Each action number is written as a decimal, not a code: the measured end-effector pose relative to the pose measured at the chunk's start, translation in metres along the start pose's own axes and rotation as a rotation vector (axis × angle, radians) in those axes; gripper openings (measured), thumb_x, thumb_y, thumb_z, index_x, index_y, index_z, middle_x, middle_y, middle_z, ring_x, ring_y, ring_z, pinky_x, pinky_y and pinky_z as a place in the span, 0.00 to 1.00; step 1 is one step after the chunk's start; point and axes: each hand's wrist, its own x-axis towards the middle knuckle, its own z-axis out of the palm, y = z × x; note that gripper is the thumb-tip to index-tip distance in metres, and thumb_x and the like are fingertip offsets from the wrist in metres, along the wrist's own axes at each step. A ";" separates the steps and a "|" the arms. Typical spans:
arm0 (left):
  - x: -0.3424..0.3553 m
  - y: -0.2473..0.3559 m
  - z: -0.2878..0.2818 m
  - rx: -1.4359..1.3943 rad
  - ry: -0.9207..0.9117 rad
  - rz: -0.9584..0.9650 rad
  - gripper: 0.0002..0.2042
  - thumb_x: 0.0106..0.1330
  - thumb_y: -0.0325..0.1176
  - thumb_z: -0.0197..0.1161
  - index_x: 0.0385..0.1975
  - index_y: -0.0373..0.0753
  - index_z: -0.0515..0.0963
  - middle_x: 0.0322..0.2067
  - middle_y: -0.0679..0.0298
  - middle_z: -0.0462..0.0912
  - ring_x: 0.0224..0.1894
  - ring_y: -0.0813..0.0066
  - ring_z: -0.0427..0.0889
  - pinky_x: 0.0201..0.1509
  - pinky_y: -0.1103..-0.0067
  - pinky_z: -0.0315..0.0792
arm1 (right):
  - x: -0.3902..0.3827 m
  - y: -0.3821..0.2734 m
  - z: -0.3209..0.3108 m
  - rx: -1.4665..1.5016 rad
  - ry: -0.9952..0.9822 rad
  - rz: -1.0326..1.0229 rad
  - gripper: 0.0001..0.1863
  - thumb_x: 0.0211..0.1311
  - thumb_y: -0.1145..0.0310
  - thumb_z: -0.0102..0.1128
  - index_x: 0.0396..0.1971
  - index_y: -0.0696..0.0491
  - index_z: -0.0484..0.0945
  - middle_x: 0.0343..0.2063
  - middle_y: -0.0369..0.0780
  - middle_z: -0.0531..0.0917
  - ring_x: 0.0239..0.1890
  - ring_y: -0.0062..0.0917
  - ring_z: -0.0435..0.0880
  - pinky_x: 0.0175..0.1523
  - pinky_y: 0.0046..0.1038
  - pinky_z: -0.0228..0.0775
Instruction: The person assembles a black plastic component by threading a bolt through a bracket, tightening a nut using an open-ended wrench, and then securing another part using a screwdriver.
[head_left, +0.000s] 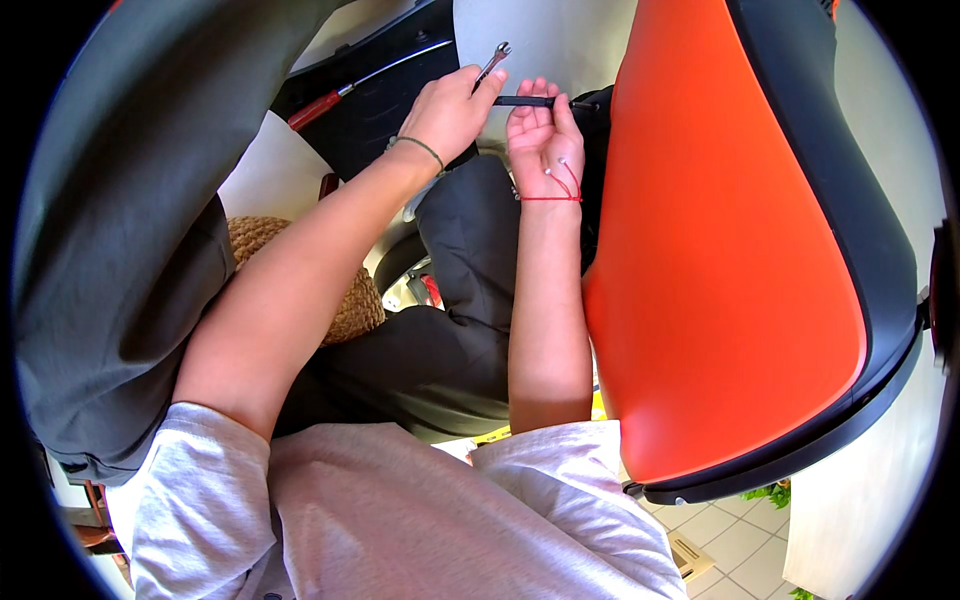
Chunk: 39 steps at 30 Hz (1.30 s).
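My left hand (450, 112) is closed around a shiny metal wrench (499, 56), whose end sticks up past my fingers. A slim black bar (522, 101) runs between my two hands. Palm up, my right hand (543, 140) pinches the bar between thumb and curled fingers; the bar's left end meets my left hand. Beyond my right thumb the bar leads toward dark parts beside the orange and black chair (730, 250), but how they join is too small to tell. My left palm and most of the wrench's shaft are hidden.
A red-handled screwdriver (318, 108) lies on a black panel (375, 110) to the left of my hands. Beneath my left forearm is a woven seat or basket (357, 310). My dark-trousered legs (410, 370) are below. Pale floor tiles (735, 550) show at lower right.
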 end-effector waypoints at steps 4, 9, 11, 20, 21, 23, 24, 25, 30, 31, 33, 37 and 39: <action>0.001 -0.004 -0.002 0.121 -0.005 -0.007 0.26 0.64 0.54 0.49 0.21 0.33 0.73 0.14 0.55 0.72 0.20 0.66 0.73 0.29 0.73 0.66 | 0.003 -0.001 -0.004 0.013 -0.038 0.001 0.14 0.66 0.65 0.48 0.47 0.56 0.64 0.46 0.42 0.72 0.50 0.32 0.73 0.45 0.27 0.68; 0.003 -0.007 -0.001 0.055 -0.045 -0.047 0.28 0.64 0.55 0.48 0.17 0.32 0.71 0.14 0.57 0.70 0.19 0.70 0.69 0.28 0.75 0.64 | 0.002 -0.001 -0.002 0.038 -0.012 0.019 0.14 0.66 0.65 0.49 0.46 0.57 0.65 0.45 0.42 0.72 0.48 0.32 0.74 0.44 0.27 0.68; 0.007 -0.005 0.000 0.000 -0.039 -0.039 0.29 0.64 0.55 0.48 0.16 0.32 0.71 0.13 0.59 0.69 0.19 0.71 0.68 0.27 0.75 0.64 | 0.002 0.000 -0.002 0.055 -0.018 0.026 0.14 0.66 0.65 0.49 0.46 0.57 0.65 0.44 0.42 0.73 0.47 0.32 0.74 0.44 0.27 0.69; -0.006 0.011 0.009 -0.006 0.050 -0.102 0.29 0.61 0.57 0.48 0.19 0.31 0.75 0.20 0.44 0.75 0.29 0.45 0.76 0.37 0.64 0.69 | 0.003 -0.003 -0.002 0.039 -0.030 -0.006 0.12 0.66 0.64 0.48 0.42 0.57 0.66 0.41 0.42 0.73 0.46 0.31 0.75 0.42 0.24 0.70; -0.009 0.015 0.010 0.001 0.065 -0.130 0.29 0.61 0.57 0.48 0.19 0.31 0.75 0.20 0.44 0.75 0.29 0.46 0.76 0.37 0.64 0.69 | 0.003 -0.002 -0.001 0.019 -0.033 -0.020 0.12 0.66 0.64 0.48 0.41 0.57 0.66 0.41 0.42 0.73 0.46 0.31 0.75 0.41 0.24 0.70; -0.006 0.014 0.028 -0.243 0.153 -0.307 0.27 0.60 0.54 0.49 0.17 0.31 0.75 0.18 0.47 0.75 0.24 0.52 0.76 0.34 0.67 0.69 | 0.003 0.000 0.000 -0.022 -0.040 -0.047 0.11 0.66 0.65 0.49 0.40 0.57 0.66 0.41 0.42 0.73 0.46 0.31 0.76 0.41 0.23 0.70; -0.005 0.020 0.031 -0.366 0.196 -0.392 0.27 0.60 0.53 0.49 0.16 0.30 0.75 0.17 0.48 0.76 0.22 0.54 0.76 0.32 0.68 0.69 | 0.003 -0.001 0.002 -0.034 -0.020 -0.041 0.11 0.66 0.64 0.49 0.39 0.57 0.67 0.41 0.42 0.73 0.46 0.31 0.75 0.40 0.23 0.70; -0.004 0.023 0.029 -0.649 0.135 -0.477 0.24 0.60 0.48 0.48 0.12 0.33 0.71 0.12 0.58 0.72 0.13 0.68 0.69 0.22 0.71 0.64 | 0.004 -0.001 0.004 -0.047 0.000 -0.035 0.11 0.66 0.64 0.49 0.39 0.57 0.67 0.41 0.42 0.73 0.46 0.31 0.75 0.40 0.23 0.70; 0.010 0.009 0.005 -0.937 -0.331 -0.826 0.20 0.64 0.50 0.49 0.14 0.46 0.61 0.10 0.76 0.56 0.08 0.87 0.48 0.09 0.86 0.42 | 0.002 0.000 0.001 0.013 0.009 -0.022 0.12 0.63 0.70 0.53 0.42 0.58 0.66 0.41 0.43 0.73 0.47 0.32 0.74 0.43 0.25 0.69; 0.011 0.007 0.005 -0.913 -0.328 -0.827 0.20 0.64 0.52 0.49 0.15 0.46 0.61 0.10 0.76 0.56 0.09 0.87 0.48 0.09 0.86 0.42 | 0.002 0.000 -0.001 0.037 -0.013 -0.009 0.14 0.61 0.72 0.54 0.44 0.60 0.65 0.42 0.44 0.73 0.47 0.33 0.74 0.45 0.26 0.68; 0.011 0.003 0.004 -0.841 -0.339 -0.778 0.23 0.63 0.58 0.49 0.17 0.45 0.62 0.11 0.76 0.58 0.09 0.88 0.48 0.09 0.87 0.41 | 0.003 0.000 -0.004 -0.011 -0.059 -0.041 0.13 0.61 0.74 0.53 0.44 0.60 0.65 0.42 0.44 0.73 0.48 0.33 0.74 0.45 0.26 0.69; 0.028 -0.042 -0.009 -0.034 -0.099 -0.294 0.32 0.59 0.62 0.44 0.32 0.32 0.76 0.33 0.50 0.79 0.40 0.56 0.77 0.50 0.72 0.66 | 0.007 0.000 -0.008 -0.005 -0.093 -0.079 0.13 0.62 0.77 0.50 0.46 0.62 0.66 0.46 0.45 0.73 0.51 0.35 0.74 0.46 0.28 0.73; 0.025 -0.069 -0.018 0.208 0.018 -0.354 0.28 0.60 0.53 0.44 0.43 0.31 0.72 0.49 0.42 0.72 0.54 0.51 0.70 0.57 0.68 0.62 | 0.006 0.001 -0.007 0.000 -0.083 -0.083 0.14 0.62 0.78 0.49 0.47 0.62 0.65 0.47 0.45 0.73 0.52 0.36 0.73 0.46 0.28 0.74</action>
